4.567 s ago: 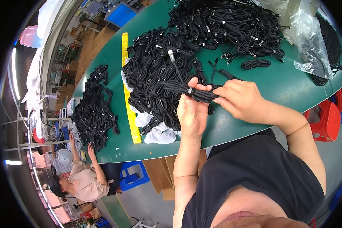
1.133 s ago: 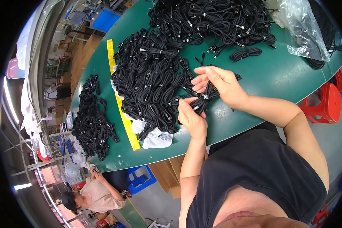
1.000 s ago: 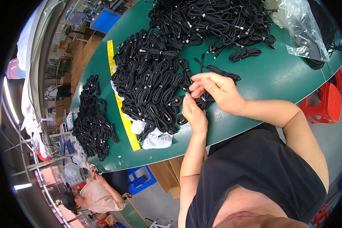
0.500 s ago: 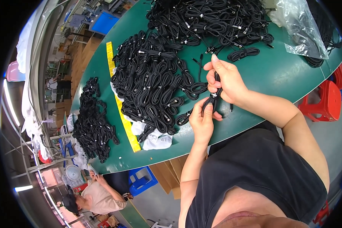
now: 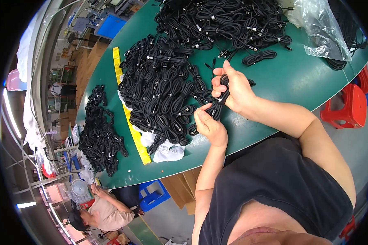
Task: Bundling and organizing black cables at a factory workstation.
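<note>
Head view — left hand [image 5: 213,129] and right hand [image 5: 238,90] grip a coiled black cable [image 5: 218,107] between them, near a heap of cables [image 5: 159,87].

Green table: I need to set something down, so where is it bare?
Widest bare patch: between the right forearm and the clear plastic bag. Narrower: between the yellow strip and the left cable pile. Crowded: the middle cable pile, the far cable pile, and where the left hand and right hand hold a cable bundle.
</note>
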### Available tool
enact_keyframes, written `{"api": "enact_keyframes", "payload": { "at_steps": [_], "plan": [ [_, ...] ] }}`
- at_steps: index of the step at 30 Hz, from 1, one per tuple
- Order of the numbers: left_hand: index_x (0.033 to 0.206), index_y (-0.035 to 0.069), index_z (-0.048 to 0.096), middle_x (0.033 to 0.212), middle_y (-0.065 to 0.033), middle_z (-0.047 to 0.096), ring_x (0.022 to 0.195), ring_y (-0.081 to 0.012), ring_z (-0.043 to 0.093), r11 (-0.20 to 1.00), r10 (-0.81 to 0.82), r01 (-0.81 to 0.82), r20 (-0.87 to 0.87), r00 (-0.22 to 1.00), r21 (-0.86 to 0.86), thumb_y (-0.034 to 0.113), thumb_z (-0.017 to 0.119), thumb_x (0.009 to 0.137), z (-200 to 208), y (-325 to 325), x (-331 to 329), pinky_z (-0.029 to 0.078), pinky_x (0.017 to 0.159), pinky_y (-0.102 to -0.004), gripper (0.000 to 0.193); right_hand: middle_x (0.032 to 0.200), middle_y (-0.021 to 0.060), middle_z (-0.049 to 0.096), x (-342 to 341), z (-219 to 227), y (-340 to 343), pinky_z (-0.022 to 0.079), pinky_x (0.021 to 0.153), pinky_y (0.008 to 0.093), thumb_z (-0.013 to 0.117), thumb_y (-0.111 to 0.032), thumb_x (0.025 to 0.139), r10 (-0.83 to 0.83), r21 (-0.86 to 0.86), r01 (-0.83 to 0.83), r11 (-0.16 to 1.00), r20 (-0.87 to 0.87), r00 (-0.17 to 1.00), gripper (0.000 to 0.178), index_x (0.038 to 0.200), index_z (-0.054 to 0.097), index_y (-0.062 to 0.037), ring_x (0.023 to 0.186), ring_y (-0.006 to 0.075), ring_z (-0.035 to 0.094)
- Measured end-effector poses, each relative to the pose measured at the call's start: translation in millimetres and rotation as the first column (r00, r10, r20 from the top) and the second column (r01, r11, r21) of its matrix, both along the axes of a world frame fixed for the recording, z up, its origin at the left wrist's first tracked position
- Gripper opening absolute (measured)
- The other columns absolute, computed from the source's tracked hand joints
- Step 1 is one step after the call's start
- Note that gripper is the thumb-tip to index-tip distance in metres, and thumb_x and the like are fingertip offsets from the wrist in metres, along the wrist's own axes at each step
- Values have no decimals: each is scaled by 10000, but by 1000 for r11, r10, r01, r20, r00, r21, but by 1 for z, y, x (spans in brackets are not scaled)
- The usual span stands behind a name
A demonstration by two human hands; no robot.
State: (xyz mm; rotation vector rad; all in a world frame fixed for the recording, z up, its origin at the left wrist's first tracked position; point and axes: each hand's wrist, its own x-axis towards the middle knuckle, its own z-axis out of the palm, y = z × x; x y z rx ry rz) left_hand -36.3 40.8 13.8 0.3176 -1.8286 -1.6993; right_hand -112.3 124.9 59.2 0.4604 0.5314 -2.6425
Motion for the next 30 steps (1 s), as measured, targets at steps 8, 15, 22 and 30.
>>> {"api": "enact_keyframes", "payload": {
  "at_steps": [8,15,22,30],
  "plan": [
    [1207,-66,440,838,-151,504,626,-269,544,636,-194,107,-25,981,-764,170,497,900,-1,0,3,450,517,-322,391,587,52,432,-16,-1,15,289,413,245,378,-373,942,-50,66,47,997,47,998,344,883,424,-37,428,91,314],
    [1183,-29,504,961,-63,539,615,-155,589,551,-626,480,-42,779,682,17,562,836,10,-9,3,500,504,-272,355,571,29,413,-13,-2,29,251,389,229,414,-391,926,-67,92,69,993,-29,997,330,849,430,-71,393,69,278],
    [1135,-24,532,949,-118,588,624,-183,595,693,-501,439,-56,864,572,12,550,836,35,-39,-14,524,517,-306,301,870,106,589,-27,3,40,464,698,290,428,-368,927,147,517,110,849,-430,891,399,992,548,7,722,163,550],
    [1303,-15,321,1190,-157,421,819,-202,591,988,-18,49,-210,977,146,13,517,863,66,-89,-50,523,717,-293,482,815,72,531,-4,-36,50,396,778,359,664,-146,683,911,563,827,6,-343,227,262,907,593,-32,845,244,494]
  ]
}}
